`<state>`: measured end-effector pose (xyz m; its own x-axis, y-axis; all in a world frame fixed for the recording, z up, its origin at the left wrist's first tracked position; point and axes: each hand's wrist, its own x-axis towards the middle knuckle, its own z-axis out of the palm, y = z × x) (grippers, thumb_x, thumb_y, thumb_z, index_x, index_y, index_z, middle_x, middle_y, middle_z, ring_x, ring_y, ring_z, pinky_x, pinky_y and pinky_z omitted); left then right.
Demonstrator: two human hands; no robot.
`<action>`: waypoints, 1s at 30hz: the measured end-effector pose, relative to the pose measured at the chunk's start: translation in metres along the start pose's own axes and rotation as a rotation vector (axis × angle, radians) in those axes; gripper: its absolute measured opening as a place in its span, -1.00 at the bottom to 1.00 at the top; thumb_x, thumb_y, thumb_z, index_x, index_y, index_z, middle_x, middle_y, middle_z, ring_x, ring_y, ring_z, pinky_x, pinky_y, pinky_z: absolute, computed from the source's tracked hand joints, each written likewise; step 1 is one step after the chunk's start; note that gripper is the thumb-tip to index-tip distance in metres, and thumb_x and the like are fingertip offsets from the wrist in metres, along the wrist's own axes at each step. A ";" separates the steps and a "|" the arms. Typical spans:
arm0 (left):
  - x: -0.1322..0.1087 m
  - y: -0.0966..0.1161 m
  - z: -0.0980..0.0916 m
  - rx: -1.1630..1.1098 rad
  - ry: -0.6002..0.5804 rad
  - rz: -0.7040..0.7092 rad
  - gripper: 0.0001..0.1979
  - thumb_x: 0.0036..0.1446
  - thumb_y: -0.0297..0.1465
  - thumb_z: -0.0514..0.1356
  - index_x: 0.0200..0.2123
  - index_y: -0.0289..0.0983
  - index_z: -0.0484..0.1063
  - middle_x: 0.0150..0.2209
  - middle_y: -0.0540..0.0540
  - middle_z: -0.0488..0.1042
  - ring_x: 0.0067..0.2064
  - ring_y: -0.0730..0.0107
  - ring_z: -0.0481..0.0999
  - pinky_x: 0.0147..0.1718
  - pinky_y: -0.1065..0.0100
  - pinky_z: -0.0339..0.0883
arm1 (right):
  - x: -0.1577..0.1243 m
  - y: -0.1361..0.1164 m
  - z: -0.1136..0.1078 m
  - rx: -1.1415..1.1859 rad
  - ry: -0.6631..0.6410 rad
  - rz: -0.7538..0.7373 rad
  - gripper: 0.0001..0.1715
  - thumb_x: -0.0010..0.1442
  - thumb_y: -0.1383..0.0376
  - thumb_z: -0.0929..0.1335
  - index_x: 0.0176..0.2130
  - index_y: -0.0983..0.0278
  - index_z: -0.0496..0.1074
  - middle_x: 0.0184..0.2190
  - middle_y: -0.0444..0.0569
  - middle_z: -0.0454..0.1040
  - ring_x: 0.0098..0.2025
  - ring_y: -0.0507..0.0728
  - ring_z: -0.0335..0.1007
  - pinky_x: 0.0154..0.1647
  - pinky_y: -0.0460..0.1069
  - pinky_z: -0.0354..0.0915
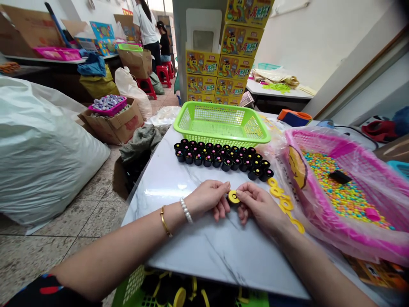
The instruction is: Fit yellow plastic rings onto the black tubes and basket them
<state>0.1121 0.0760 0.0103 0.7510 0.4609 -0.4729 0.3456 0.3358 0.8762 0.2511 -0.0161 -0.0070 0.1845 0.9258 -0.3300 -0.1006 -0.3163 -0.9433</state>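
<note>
The left hand point(207, 198) and right hand point(258, 209), fingers curled nearly closed, pinch a yellow ring-shaped disc point(233, 197) between them, working it over the marble desk point(207, 251). More yellow discs point(281, 198) lie just right of the right hand, and rows of black capped tubes point(220, 157) stand just beyond both hands.

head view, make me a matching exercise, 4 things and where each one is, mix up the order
Things:
1 yellow disc
2 green plastic basket
3 black cylinders
4 coloured beads

Places:
a in the pink-lined tray
b in rows on the marble table
c between the left hand and right hand
d at the far edge of the marble table

Pairs: 1c, 2d, 3b, 4a
</note>
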 end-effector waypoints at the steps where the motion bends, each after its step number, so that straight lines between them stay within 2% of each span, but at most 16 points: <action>1: 0.000 0.000 -0.001 0.003 -0.010 -0.009 -0.70 0.39 -0.23 -0.08 -0.33 -0.29 0.22 -0.65 0.01 0.42 -0.71 0.53 0.37 -0.73 0.53 0.20 | 0.000 0.000 0.000 0.004 0.002 0.002 -0.50 0.07 -0.06 0.42 -0.27 0.22 0.21 -0.71 -0.25 0.40 -0.73 0.01 0.31 -0.72 -0.13 0.27; 5: 0.004 -0.001 0.000 0.081 -0.038 -0.016 -0.77 0.36 -0.24 -0.03 -0.32 -0.24 0.14 -0.68 0.09 0.38 -0.74 0.49 0.36 -0.76 0.52 0.19 | 0.001 0.000 -0.001 0.020 -0.001 0.008 -0.51 0.12 -0.05 0.40 -0.18 0.20 0.19 -0.72 -0.36 0.32 -0.75 -0.02 0.25 -0.75 -0.15 0.22; 9: 0.008 0.000 0.000 0.175 -0.020 0.078 -0.77 0.35 -0.29 -0.05 -0.38 -0.23 0.15 -0.68 0.10 0.35 -0.74 0.54 0.31 -0.78 0.56 0.08 | 0.004 -0.001 -0.002 -0.016 -0.047 -0.017 -0.59 0.18 0.01 0.38 -0.18 0.18 0.19 -0.74 -0.38 0.29 -0.77 -0.04 0.20 -0.78 -0.19 0.12; 12: 0.004 -0.004 0.000 0.254 0.032 0.132 -0.74 0.34 -0.27 -0.07 -0.37 -0.24 0.21 -0.67 0.10 0.34 -0.74 0.56 0.28 -0.75 0.55 0.06 | 0.003 0.000 -0.001 -0.011 -0.025 -0.004 -0.60 0.17 0.00 0.39 -0.22 0.19 0.20 -0.77 -0.37 0.27 -0.80 -0.06 0.10 -0.82 -0.22 0.03; 14: -0.001 -0.011 0.001 0.344 0.113 0.242 -0.75 0.32 -0.22 -0.02 -0.27 -0.26 0.31 -0.64 0.10 0.35 -0.70 0.54 0.29 -0.70 0.53 0.10 | 0.002 0.002 -0.001 -0.004 -0.010 -0.015 -0.60 0.17 0.00 0.39 -0.25 0.20 0.20 -0.79 -0.37 0.25 -0.82 -0.09 0.00 -0.84 -0.24 -0.07; 16: -0.006 -0.018 0.001 0.442 0.172 0.404 -0.72 0.22 -0.20 0.14 -0.11 -0.27 0.36 -0.61 0.10 0.37 -0.61 0.52 0.33 -0.60 0.50 0.16 | 0.000 0.003 -0.004 0.020 -0.003 -0.030 -0.60 0.17 0.00 0.39 -0.28 0.21 0.21 -0.78 -0.36 0.25 -0.81 -0.12 -0.04 -0.84 -0.25 -0.12; 19: -0.008 -0.025 0.002 0.533 0.196 0.561 -0.65 0.07 -0.26 0.30 -0.09 -0.28 0.42 -0.57 0.09 0.37 -0.52 0.50 0.34 -0.50 0.47 0.18 | -0.005 0.001 -0.014 0.065 -0.032 -0.013 -0.60 0.14 0.02 0.41 -0.25 0.24 0.25 -0.68 -0.28 0.35 -0.75 -0.11 0.12 -0.81 -0.25 -0.02; 23: -0.006 -0.025 0.003 0.563 0.173 0.590 -0.79 0.14 -0.27 0.25 -0.23 -0.29 0.47 -0.57 0.08 0.33 -0.54 0.54 0.28 -0.53 0.48 0.13 | -0.011 -0.003 -0.034 0.119 -0.118 0.057 -0.58 0.15 0.11 0.43 -0.11 0.27 0.29 -0.45 -0.10 0.53 -0.57 -0.02 0.42 -0.72 -0.21 0.22; 26: -0.005 -0.023 0.001 0.650 0.103 0.645 -0.81 0.21 -0.29 0.18 -0.38 -0.29 0.43 -0.57 0.09 0.30 -0.54 0.55 0.23 -0.55 0.48 0.08 | -0.012 -0.002 -0.043 0.117 -0.211 0.048 -0.62 0.19 0.16 0.43 -0.08 0.28 0.32 -0.35 -0.04 0.55 -0.47 0.00 0.49 -0.61 -0.18 0.34; 30: -0.006 -0.022 -0.003 0.809 0.119 0.649 -0.82 0.20 -0.27 0.18 -0.35 -0.27 0.42 -0.58 0.08 0.33 -0.56 0.54 0.28 -0.56 0.48 0.09 | -0.007 0.002 -0.044 0.110 -0.260 0.022 -0.69 0.19 0.20 0.44 -0.13 0.29 0.36 -0.37 -0.04 0.56 -0.46 0.00 0.50 -0.58 -0.17 0.37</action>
<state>0.0986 0.0684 -0.0064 0.8823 0.4485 0.1429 0.2025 -0.6357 0.7449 0.2931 -0.0323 -0.0082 -0.0749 0.9455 -0.3170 -0.2100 -0.3257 -0.9219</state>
